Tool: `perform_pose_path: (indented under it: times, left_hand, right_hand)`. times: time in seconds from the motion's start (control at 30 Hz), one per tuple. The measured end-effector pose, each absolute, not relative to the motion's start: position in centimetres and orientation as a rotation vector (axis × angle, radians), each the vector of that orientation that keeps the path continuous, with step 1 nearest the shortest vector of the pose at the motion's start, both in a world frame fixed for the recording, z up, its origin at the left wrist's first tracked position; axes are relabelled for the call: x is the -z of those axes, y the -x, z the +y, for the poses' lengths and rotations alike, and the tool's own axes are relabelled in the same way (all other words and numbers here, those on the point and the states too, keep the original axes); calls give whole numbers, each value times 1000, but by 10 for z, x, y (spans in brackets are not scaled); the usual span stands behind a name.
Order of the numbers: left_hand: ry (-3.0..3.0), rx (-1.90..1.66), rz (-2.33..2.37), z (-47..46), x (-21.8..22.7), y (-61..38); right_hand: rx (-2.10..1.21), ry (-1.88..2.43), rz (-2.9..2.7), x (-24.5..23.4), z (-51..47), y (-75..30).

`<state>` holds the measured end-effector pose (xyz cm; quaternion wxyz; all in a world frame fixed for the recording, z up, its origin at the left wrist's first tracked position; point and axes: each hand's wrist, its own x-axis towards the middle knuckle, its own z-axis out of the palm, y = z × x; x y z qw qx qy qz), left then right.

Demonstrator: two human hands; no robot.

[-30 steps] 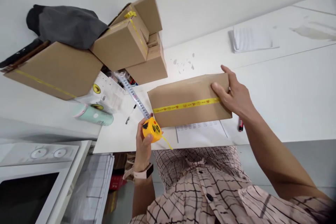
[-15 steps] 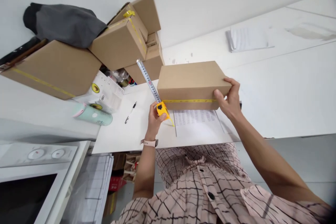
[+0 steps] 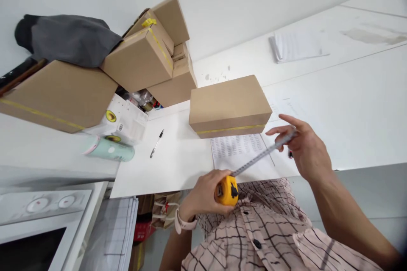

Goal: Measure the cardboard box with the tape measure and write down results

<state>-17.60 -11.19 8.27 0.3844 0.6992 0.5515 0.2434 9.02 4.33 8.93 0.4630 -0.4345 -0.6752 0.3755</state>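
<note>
My left hand point(image 3: 210, 192) is wrapped around a yellow tape measure point(image 3: 229, 190), low in front of my shirt near the table's front edge. Its metal blade point(image 3: 260, 159) sticks out up and to the right. The blade's far end meets my right hand point(image 3: 307, 148), which seems to grip it at the base of the fingers while several fingertips stay spread. A closed cardboard box point(image 3: 230, 106) with yellow tape along its front side rests beyond both hands, touched by neither. Part of a printed sheet point(image 3: 235, 148) shows under the box's near edge.
A pen point(image 3: 157, 144) lies left of the box. Farther left are a mint-green bottle point(image 3: 111, 149), a white carton point(image 3: 129, 120) and stacked cardboard boxes point(image 3: 140, 61) under a dark cloth point(image 3: 73, 40). Papers point(image 3: 295, 46) lie at the back. A white appliance point(image 3: 47, 207) stands lower left.
My right hand has let go of the box and come to the blade's end. My left hand has brought the tape measure from the box's left side down toward me, turning the blade rightward.
</note>
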Motion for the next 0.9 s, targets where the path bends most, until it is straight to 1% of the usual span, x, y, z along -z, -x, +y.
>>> perform_pose_path:
  times: [0.1,0.17,0.27,0.37,0.47,0.57,0.7,0.8,0.9]
  left_hand:
    - [-1798,-522,1344,-108,-79,167]
    - [-1730,-522,1370,-105,-78,163]
    - [-1608,-627,1439,-99,-80,157]
    - [-1663,-733,1404,-91,-87,152]
    - [-1838,-791,1346,-83,-106,152]
    - [-2078,-917,1409,-68,-134,163]
    - [-2519,-1104,1523,-21,-166,189]
    - [-2634,-1165,1616,30,-171,207]
    - [-2576,-1085,1700,72,-161,215]
  right_hand:
    - [-1097,1066,-1381,-87,27,-98]
    - [-1093,1096,-1331,-83,16,-100]
    - [-1126,1075,-1459,-72,3,-95]
    - [-1112,974,-1678,-56,-9,-82]
    - [-941,865,-1836,-37,-13,-71]
    - [-693,899,-1929,-13,-11,-68]
    - [-331,879,-2252,20,-9,-66]
    - [-132,854,-2443,35,-12,-64]
    - [-55,857,-2502,39,-13,-66]
